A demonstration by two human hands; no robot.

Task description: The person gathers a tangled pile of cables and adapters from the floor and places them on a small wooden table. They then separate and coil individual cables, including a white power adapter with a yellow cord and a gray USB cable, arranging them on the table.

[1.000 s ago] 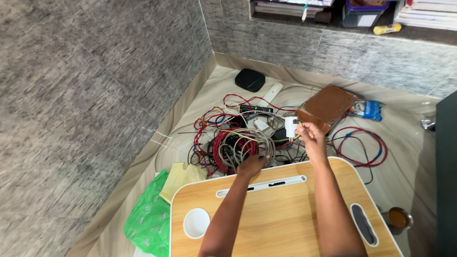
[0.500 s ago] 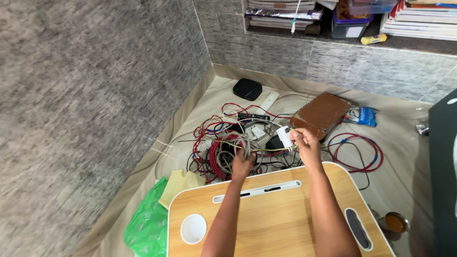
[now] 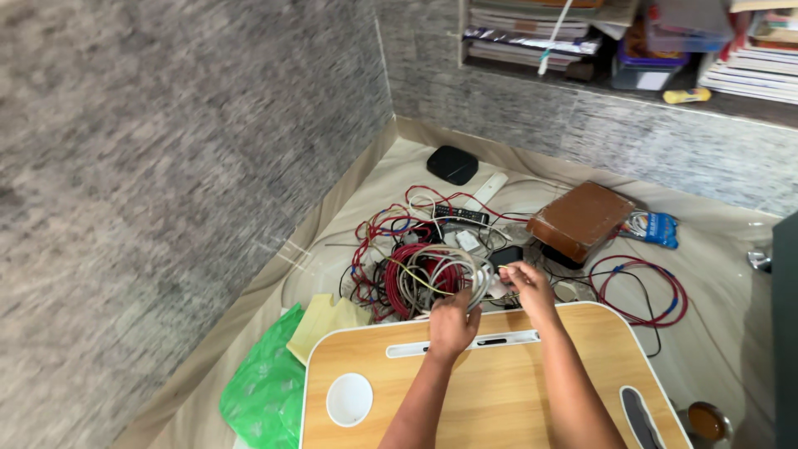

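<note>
Both our hands are closed on wire. Our left hand point(image 3: 451, 323) squeezes a coil of grey wire point(image 3: 436, 276), and our right hand point(image 3: 529, 291) pinches a thin yellow wire point(image 3: 413, 275) right next to a small white plug point(image 3: 497, 288). The plug is partly hidden by our fingers, so we cannot tell if we hold it too.

We will use the wooden lap table point(image 3: 499, 391) as our marker. Both hands sit just past its far edge. The grey coil lies on top of the big wire pile point(image 3: 399, 258) beyond that edge, touching a roll of red wire point(image 3: 407, 278).

We think a hard pull could go badly. The yellow wire runs through the grey loops, so it might tighten into a knot, or drag the red roll along. The pinch on the thin wire is small, so it could slip out.

Farther from the table lie a brown box point(image 3: 583, 219), a black remote point(image 3: 460, 215), and a red wire loop point(image 3: 640, 289) off to the right. A green bag point(image 3: 262, 389) sits at the table's left.
</note>
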